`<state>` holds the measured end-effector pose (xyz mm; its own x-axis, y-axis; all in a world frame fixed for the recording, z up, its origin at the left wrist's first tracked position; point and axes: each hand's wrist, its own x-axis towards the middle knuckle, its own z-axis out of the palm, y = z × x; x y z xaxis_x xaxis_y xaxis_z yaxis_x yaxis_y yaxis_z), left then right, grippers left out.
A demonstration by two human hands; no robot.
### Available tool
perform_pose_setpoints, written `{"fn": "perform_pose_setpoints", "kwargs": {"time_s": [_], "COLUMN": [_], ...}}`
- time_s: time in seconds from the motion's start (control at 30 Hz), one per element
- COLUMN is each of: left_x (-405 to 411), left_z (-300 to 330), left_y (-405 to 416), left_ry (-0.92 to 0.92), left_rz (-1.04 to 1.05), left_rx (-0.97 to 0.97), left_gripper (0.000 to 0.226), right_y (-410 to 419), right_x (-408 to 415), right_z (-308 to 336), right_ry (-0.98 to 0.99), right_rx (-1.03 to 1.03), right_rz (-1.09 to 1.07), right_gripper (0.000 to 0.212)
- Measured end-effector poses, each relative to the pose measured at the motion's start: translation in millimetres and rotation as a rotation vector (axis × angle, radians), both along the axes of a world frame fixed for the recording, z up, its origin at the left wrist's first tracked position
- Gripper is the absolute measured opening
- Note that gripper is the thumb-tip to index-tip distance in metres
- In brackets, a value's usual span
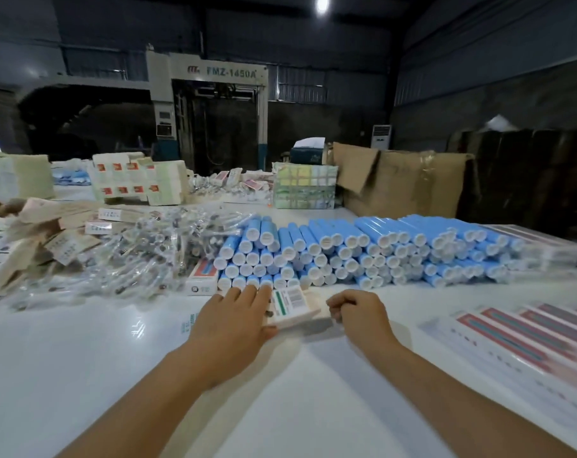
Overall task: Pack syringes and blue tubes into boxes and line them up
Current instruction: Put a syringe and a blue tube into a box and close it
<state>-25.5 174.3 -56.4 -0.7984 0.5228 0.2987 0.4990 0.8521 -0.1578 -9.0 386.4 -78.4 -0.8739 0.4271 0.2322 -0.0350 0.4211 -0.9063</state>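
Note:
A small pale box [297, 307] with a barcode label lies on the white table [115, 358] in front of me. My left hand [234, 320] holds its left end, fingers over the top and thumb under the near edge. My right hand [356, 310] hovers just right of the box with curled fingers; what it holds, if anything, is hidden. Behind the box a wide stack of blue tubes [363, 252] with white caps lies end-on. Left of the tubes sits a heap of bagged syringes [141, 256].
Flat unfolded cartons [518, 338] lie in a row at the right. Loose pale boxes [49, 233] pile up at the left. A red and white box [203, 276] rests beside the tubes. Cardboard cartons [403, 183] and stacked packs [138, 181] stand at the table's far side.

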Motion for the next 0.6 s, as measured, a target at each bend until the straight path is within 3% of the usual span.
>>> {"fn": "perform_pose_setpoints", "kwargs": {"time_s": [0.13,0.2,0.43,0.6], "left_x": [0.9,3.1,4.6,0.5], "left_z": [-8.3,-10.8,-9.0,-5.4], "left_y": [-5.6,-4.3,0.0,3.3], "left_ry": [0.024,0.016,-0.017,-0.092], "left_rz": [-0.036,-0.052,-0.09,-0.075], "left_rx": [-0.034,-0.049,-0.024,-0.065], "left_gripper": [0.063,0.062,0.063,0.065], "right_y": [1.7,1.3,-33.4,-76.7], "right_x": [-3.2,-5.2,-70.0,-150.3], "right_z": [1.7,8.8,103.2,150.1], "right_ry": [0.019,0.008,0.036,-0.189], "right_rx": [-0.203,-0.208,0.236,0.565], "right_rz": [-0.028,-0.032,0.1,0.146], "right_gripper": [0.033,0.028,0.012,0.014]}}
